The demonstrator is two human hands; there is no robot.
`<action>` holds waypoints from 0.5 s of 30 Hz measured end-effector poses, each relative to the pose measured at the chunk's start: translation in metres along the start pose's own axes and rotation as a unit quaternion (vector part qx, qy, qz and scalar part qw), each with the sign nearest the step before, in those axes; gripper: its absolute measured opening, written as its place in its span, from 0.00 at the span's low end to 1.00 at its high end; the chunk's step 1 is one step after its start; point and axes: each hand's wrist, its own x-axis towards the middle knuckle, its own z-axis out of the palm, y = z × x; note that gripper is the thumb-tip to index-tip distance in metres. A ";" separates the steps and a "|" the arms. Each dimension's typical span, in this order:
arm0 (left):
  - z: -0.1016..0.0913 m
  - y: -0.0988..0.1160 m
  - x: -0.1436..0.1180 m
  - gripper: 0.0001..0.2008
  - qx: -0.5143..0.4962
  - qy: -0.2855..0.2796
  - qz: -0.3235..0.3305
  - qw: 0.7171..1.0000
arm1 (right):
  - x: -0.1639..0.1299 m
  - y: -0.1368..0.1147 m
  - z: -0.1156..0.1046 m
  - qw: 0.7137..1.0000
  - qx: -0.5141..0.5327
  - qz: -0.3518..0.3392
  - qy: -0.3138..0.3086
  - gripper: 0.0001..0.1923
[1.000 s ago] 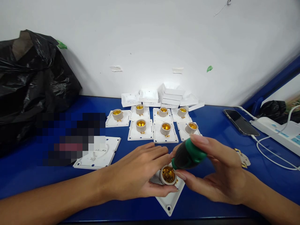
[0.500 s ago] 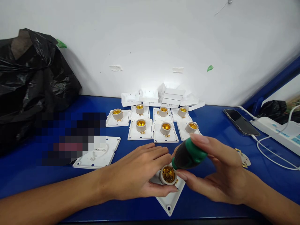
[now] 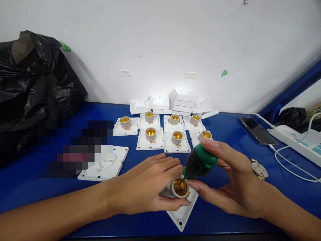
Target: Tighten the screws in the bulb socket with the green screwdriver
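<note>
My left hand (image 3: pixel 152 182) is closed around a lamp socket (image 3: pixel 180 188), a pale ring with a brass-coloured screw shell inside. Beneath it lies a white square plate (image 3: pixel 181 216), turned with one corner toward me. A green and black screwdriver (image 3: pixel 200 162) is gripped in my right hand (image 3: pixel 230 180). It tilts down to the left, and its thin shaft enters the socket; the tip's exact seat is hard to make out. To the left rests another white plate (image 3: pixel 112 164) with no socket on it, partly covered by a pixelated patch.
Behind my hands stand several white plates with sockets (image 3: pixel 150 135). White box covers (image 3: pixel 184 100) are piled against the wall. At right lie a metal-tabbed socket piece (image 3: pixel 259 169), a phone (image 3: pixel 258 130) and a power strip (image 3: pixel 298 142) with cables. A black bag (image 3: pixel 37 87) stands at left.
The screwdriver handle and my right hand have shifted slightly left and up, with the thumb and fingers repositioned a little. My left hand, the socket and the plate look unchanged.
</note>
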 end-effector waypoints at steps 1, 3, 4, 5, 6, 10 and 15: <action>0.000 0.000 0.000 0.13 0.006 0.003 0.004 1.000 | 0.000 0.000 -0.001 1.000 -0.004 0.000 -0.003 0.48; 0.000 0.000 0.000 0.14 0.016 0.007 0.011 1.000 | 0.002 0.000 -0.004 1.000 -0.008 0.002 -0.019 0.49; 0.001 0.000 -0.001 0.14 0.019 0.009 0.012 1.000 | 0.002 0.000 -0.005 1.000 -0.010 0.003 -0.029 0.49; 0.001 0.000 -0.001 0.14 0.018 0.011 0.011 1.000 | 0.003 0.000 -0.006 0.999 -0.012 0.002 -0.033 0.50; 0.001 0.000 -0.001 0.13 0.016 0.010 0.010 1.000 | 0.003 0.000 -0.006 0.999 -0.017 0.003 -0.034 0.50; 0.001 -0.001 0.000 0.13 0.014 0.006 0.015 1.000 | 0.001 0.000 -0.007 0.999 -0.033 0.003 -0.030 0.47; 0.000 -0.001 0.001 0.13 0.023 0.008 0.016 1.000 | 0.000 0.001 -0.008 0.999 -0.034 0.009 -0.029 0.48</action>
